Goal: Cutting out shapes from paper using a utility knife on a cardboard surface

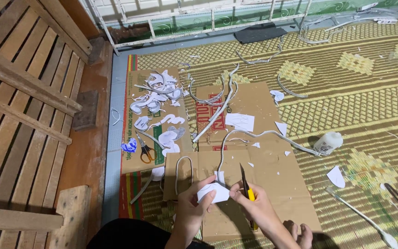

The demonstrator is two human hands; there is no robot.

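Observation:
My left hand [190, 206] pinches a small white cut-out piece [213, 192] of paper or foam, held low over a flat brown cardboard sheet [277, 184]. My right hand [254, 203] grips a yellow-handled craft knife [246, 183], its dark blade pointing up and away, right beside the white piece. A long thin white strip [254, 136] curls up from the piece across the cardboard.
Orange-handled scissors [146, 150] lie among a pile of white scraps [157, 99] on cardboard to the left. A white glue bottle [327, 142] lies at right on the woven mat [346, 92]. A wooden slatted frame [19, 101] stands at the far left. My toes [300, 233] show at the bottom.

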